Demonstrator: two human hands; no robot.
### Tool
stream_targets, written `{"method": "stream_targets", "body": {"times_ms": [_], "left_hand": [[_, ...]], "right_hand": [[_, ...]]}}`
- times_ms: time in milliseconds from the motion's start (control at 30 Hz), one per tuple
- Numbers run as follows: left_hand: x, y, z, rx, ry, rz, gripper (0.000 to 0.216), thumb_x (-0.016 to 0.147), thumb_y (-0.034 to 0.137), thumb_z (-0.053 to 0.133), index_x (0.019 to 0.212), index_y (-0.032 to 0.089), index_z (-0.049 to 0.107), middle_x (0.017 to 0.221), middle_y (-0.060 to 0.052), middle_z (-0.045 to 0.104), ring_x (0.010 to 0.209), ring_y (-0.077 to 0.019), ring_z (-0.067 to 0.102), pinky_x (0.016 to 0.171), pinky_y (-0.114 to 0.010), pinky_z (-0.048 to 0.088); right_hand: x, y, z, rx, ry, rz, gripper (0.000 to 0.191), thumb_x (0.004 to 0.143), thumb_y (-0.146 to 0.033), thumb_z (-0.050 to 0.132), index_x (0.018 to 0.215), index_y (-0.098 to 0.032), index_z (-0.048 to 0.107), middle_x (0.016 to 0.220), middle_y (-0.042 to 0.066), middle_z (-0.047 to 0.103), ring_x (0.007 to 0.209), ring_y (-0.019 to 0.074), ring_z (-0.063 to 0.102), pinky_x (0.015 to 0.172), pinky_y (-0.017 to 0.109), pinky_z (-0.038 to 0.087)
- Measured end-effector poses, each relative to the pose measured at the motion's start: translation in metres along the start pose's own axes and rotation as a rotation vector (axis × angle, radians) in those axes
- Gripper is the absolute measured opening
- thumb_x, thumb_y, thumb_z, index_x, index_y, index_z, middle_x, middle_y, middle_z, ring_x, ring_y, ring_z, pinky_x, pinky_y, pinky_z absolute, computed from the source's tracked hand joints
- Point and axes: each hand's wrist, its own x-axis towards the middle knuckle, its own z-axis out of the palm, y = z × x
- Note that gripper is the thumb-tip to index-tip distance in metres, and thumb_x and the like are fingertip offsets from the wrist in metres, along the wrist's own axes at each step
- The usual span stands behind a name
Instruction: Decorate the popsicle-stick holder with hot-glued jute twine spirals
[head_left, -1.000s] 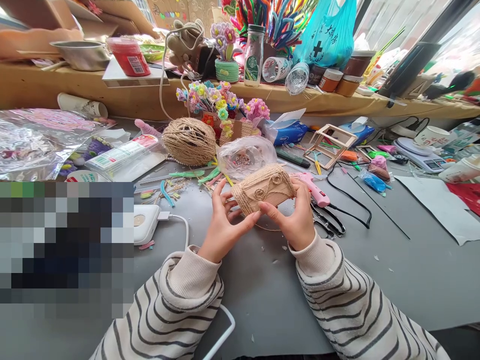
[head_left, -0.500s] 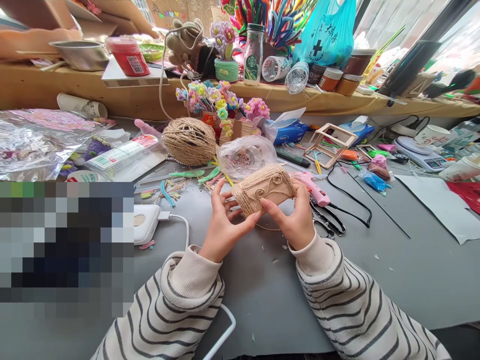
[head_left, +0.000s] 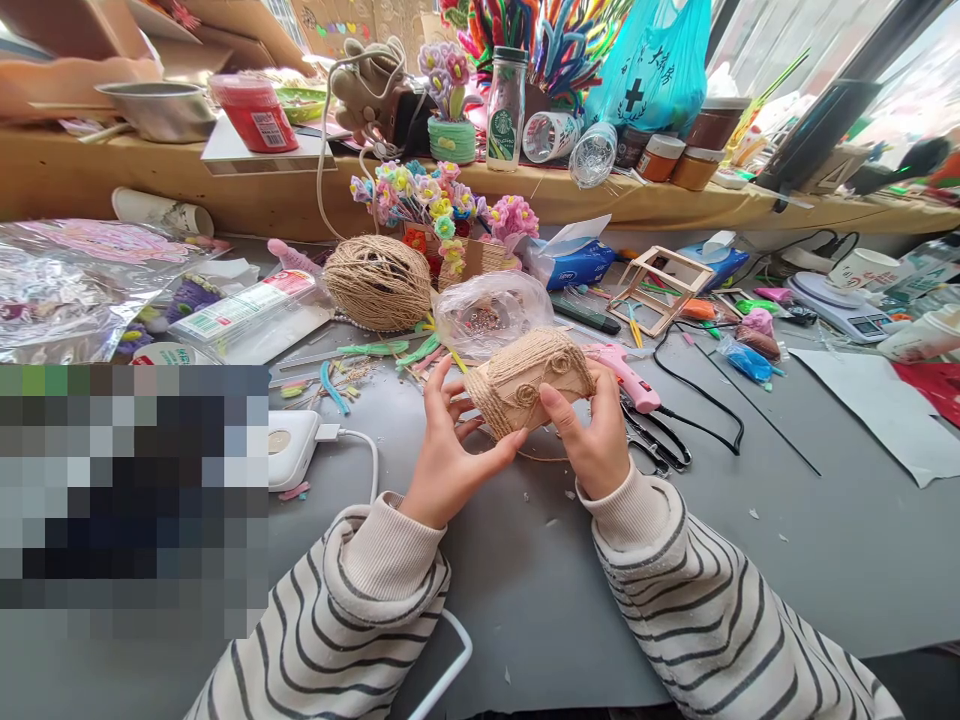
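Between my two hands is a twine-wrapped cylinder, tilted, with bands of twine at both ends and small twine spirals on a smoother light-brown middle. My left hand grips its left end, thumb along the lower edge and fingers behind. My right hand holds the right end, with the thumb on the front near a spiral. A strand of twine curves on the table beneath it. Behind it lies a clear plastic bag with small reddish bits, and the ball of twine sits further left.
A pink glue gun and black-handled scissors lie close to my right hand. On the left are a white charger with its cable and a blurred-out patch. A wooden frame, a scale and white paper are to the right.
The cylinder has turned slightly in my hands, so the spirals sit further right. My right thumb has shifted a little up and right across its front.
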Motion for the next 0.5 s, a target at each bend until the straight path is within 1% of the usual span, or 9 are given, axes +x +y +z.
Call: {"method": "stream_targets", "body": {"times_ms": [233,333,400,500], "left_hand": [[0.0,-0.003,-0.001,0.019,0.01,0.02,0.086,0.058,0.022,0.07,0.125,0.031,0.017,0.12,-0.007,0.035,0.109,-0.0226,0.045,0.083,-0.033,0.046],[0.004,-0.005,-0.001,0.019,0.019,0.013,0.088,0.057,0.023,0.071,0.125,0.031,0.016,0.122,-0.008,0.033,0.108,-0.023,0.046,0.084,-0.035,0.046],[0.006,-0.007,-0.001,0.006,0.016,0.01,0.089,0.057,0.023,0.071,0.125,0.032,0.015,0.122,-0.008,0.032,0.109,-0.0231,0.046,0.085,-0.036,0.045],[0.008,-0.011,0.0,-0.035,-0.015,0.033,0.091,0.055,0.022,0.072,0.124,0.032,0.013,0.121,-0.007,0.032,0.113,-0.0223,0.043,0.09,-0.035,0.042]], "right_hand": [[0.001,0.003,0.0,0.027,-0.016,0.027,0.035,0.07,-0.043,0.055,0.094,-0.018,0.049,0.101,0.008,0.052,0.103,0.0218,0.045,0.094,0.044,0.032],[0.005,0.006,-0.001,0.081,-0.044,0.023,0.025,0.075,-0.043,0.049,0.083,-0.019,0.052,0.099,0.007,0.052,0.102,0.0199,0.046,0.094,0.041,0.032],[0.01,0.006,-0.004,0.116,-0.053,-0.004,0.023,0.08,-0.04,0.043,0.076,-0.019,0.053,0.097,0.006,0.052,0.102,0.0181,0.046,0.095,0.039,0.032],[0.02,0.003,-0.008,0.166,-0.065,-0.054,0.022,0.082,-0.036,0.041,0.075,-0.02,0.055,0.1,0.006,0.052,0.103,0.0166,0.046,0.095,0.036,0.033]]}}
